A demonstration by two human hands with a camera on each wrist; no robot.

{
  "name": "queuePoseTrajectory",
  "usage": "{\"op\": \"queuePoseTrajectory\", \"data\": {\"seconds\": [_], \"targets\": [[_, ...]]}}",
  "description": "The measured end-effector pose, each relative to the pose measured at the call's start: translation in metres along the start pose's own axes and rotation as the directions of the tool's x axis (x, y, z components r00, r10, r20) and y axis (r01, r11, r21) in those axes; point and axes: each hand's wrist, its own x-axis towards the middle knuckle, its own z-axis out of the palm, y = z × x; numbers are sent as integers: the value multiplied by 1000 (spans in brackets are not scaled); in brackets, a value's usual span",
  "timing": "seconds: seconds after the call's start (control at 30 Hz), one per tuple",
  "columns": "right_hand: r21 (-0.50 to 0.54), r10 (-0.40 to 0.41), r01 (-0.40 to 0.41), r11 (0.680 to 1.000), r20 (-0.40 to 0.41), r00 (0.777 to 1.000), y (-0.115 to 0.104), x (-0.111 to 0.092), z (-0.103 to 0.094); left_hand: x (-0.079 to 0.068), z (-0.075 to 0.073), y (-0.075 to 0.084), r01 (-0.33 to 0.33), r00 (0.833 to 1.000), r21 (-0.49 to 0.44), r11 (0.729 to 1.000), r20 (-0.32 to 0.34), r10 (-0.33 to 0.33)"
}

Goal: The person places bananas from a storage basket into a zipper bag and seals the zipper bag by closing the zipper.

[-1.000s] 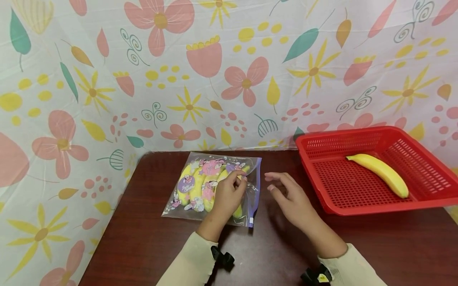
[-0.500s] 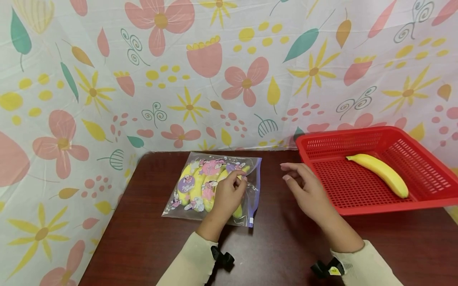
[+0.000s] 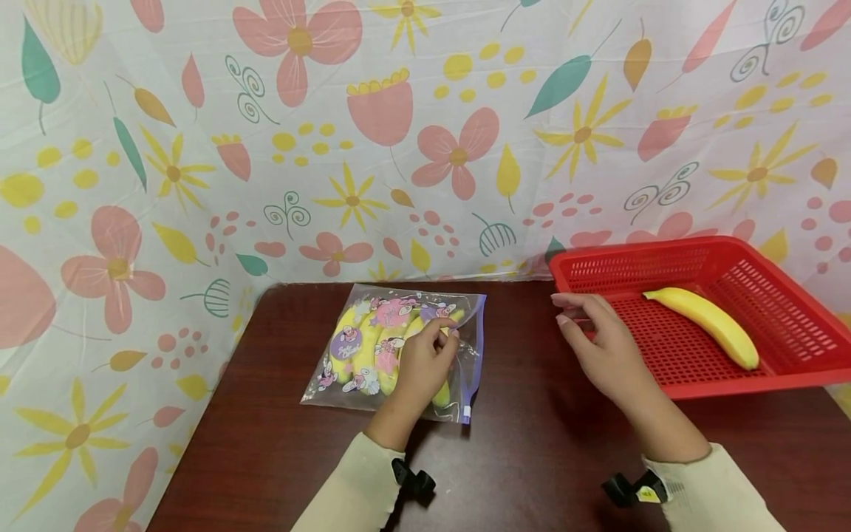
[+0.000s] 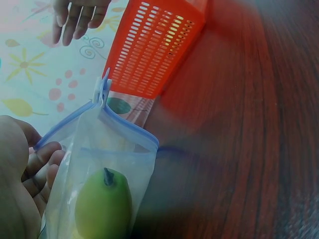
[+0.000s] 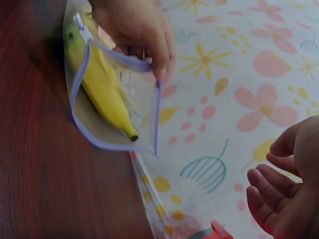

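Observation:
A clear zipper bag [image 3: 480, 332] with purple edging and pink cartoon prints lies on the table, several yellow bananas [image 5: 105, 94] inside it. My left hand [image 3: 425, 362] pinches the upper layer at its mouth, which gapes open in the right wrist view. The white slider [image 4: 102, 89] sits at the near end of the zip. My right hand [image 3: 612, 355], holding nothing, hovers at the left side of a red basket [image 3: 568, 284] with its fingers loosely bent. One banana [image 3: 708, 321] lies in that basket.
The dark wooden table [image 3: 266, 451] meets a flower-printed cloth [image 3: 392, 185] hanging behind and on the left. The basket's raised rim stands at the right, near the back cloth. A black wrist camera [image 3: 415, 484] sits on each sleeve.
My right hand has moved right, from beside the bag's mouth to the basket's left edge. The left hand, the bag and the banana in the basket have stayed in place.

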Motion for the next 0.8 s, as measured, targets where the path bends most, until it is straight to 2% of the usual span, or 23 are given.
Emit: {"op": "queuePoseTrajectory", "data": {"seconds": [0.27, 0.57, 0.8], "targets": [[-57, 7, -6, 998, 24, 1000, 8, 2, -15, 0, 1, -1, 7, 1000, 10, 1000, -5, -7], [-148, 82, -72, 986, 65, 995, 16, 3, -29, 0, 0, -2, 20, 1000, 1, 1000, 2, -20], [-198, 101, -78, 977, 112, 989, 27, 5, -45, 1, 1, -2, 24, 1000, 5, 1000, 11, -24]]}}
